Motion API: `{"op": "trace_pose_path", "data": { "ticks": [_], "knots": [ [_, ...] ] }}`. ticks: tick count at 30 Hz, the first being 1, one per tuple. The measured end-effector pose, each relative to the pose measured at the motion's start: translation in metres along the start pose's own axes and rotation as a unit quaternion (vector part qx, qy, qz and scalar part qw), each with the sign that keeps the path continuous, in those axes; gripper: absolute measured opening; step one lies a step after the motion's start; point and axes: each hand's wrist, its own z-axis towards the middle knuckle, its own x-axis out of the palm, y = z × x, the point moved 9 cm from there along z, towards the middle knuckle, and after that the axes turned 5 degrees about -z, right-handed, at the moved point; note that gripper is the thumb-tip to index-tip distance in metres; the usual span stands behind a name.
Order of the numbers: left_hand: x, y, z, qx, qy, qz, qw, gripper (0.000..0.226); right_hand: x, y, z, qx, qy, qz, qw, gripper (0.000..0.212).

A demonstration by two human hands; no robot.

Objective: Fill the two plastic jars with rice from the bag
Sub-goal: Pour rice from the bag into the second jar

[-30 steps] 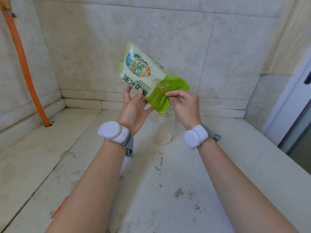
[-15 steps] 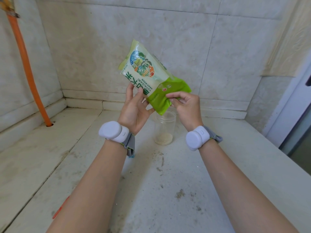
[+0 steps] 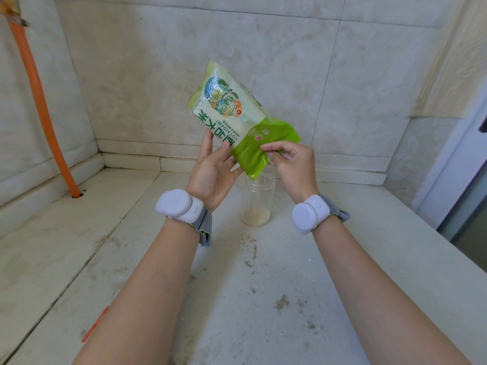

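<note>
The rice bag (image 3: 237, 119) was held upside down and tilted, its green end lowest and pointing down at the mouth of the clear plastic jar (image 3: 257, 198), the tip of the bag just above the jar's rim. The jar stood upright on the bench (image 3: 263, 299), between the two wrists, with a shallow layer of rice (image 3: 256, 216) covering its bottom. The left hand (image 3: 213, 172) supported the bag from its left side, palm toward the camera, its fingers (image 3: 209, 143) fairly straight and spread against the printed face, the thumb touching the green lower edge. The right hand (image 3: 295, 164) gripped the green end from the right, its fingers (image 3: 274, 148) curled and pinching the plastic near the corner. Each wrist carried a white band device, one on the left (image 3: 179, 205) and one on the right (image 3: 309, 217), on grey straps. The bench was pale, stained stone with specks of dirt near the jar. Tiled walls (image 3: 158, 75) met in a corner behind, and an orange hose (image 3: 39, 106) ran down the left wall into a hole in the bench. A thin red mark (image 3: 95, 325) lay on the bench at lower left.
</note>
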Motion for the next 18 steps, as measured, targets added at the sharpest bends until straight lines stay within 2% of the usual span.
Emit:
{"op": "trace_pose_path", "data": {
  "ticks": [11, 18],
  "knots": [
    [-0.0014, -0.0006, -0.001, 0.0, -0.008, 0.024, 1.0, 0.049, -0.0004, 0.0051, 0.0005, -0.005, 0.009, -0.007, 1.0, 0.027],
    [-0.0043, -0.0019, -0.0008, 0.01, -0.031, -0.002, 0.999, 0.049, -0.0002, 0.0076, 0.0003, -0.01, 0.016, -0.014, 1.0, 0.027]
  ]
}}
